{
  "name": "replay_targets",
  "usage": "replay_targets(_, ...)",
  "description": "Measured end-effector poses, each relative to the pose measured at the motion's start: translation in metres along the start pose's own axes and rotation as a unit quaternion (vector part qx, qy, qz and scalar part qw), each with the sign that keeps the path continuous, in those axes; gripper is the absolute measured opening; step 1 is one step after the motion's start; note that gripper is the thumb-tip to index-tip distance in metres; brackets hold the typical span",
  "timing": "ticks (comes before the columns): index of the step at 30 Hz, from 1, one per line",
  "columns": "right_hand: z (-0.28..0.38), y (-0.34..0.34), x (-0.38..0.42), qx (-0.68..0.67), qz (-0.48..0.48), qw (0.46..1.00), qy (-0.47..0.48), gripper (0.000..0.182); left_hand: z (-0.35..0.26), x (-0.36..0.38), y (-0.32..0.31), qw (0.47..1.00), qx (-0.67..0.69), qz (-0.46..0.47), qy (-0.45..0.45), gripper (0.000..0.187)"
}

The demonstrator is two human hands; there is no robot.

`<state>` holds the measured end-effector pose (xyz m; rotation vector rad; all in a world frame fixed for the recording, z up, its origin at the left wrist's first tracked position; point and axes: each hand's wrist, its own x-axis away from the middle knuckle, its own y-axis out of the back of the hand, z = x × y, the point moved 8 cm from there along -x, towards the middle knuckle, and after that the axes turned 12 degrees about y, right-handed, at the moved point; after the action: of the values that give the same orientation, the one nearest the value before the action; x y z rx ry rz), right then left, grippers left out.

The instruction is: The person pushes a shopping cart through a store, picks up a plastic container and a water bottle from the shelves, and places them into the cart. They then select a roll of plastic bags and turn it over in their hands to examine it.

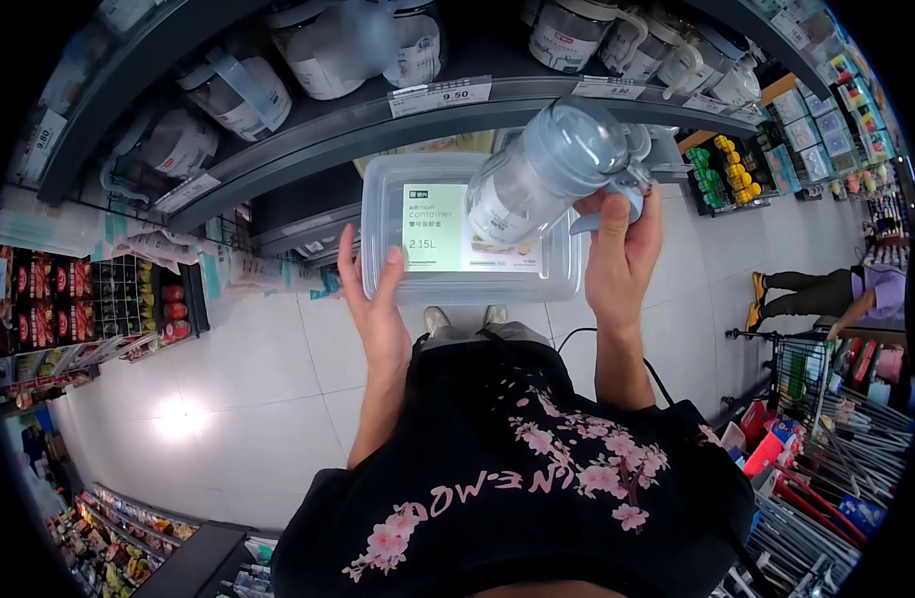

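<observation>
My right hand is closed around the blue-grey handle of a clear plastic jug with a blue-grey lid. The jug tilts, lid up and to the right, and overlaps a food storage container in this view. That container is clear plastic with a green and white label reading 2.15L. My left hand grips its left edge, thumb on the near face and fingers along the side.
Shelves with lidded jugs and a price tag reading 9.50 stand in front. Racks of packaged goods are at left. At right, a person in a purple top stands by a shopping cart.
</observation>
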<state>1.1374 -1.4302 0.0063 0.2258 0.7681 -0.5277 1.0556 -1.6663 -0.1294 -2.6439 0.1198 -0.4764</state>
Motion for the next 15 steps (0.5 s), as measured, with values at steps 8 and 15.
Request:
replay_targets(8,-0.014,-0.014,0.034,0.03,-0.007,0.997,-0.068,0.031,0.01,-0.009,-0.012,0.991,-0.096,0.088,-0.019,0.066)
replay_targets(15,-0.012,0.007,0.046,0.074,-0.005,0.994,-0.078,0.034,0.012,-0.003,-0.033,0.946,-0.278,0.104,-0.128,0.057)
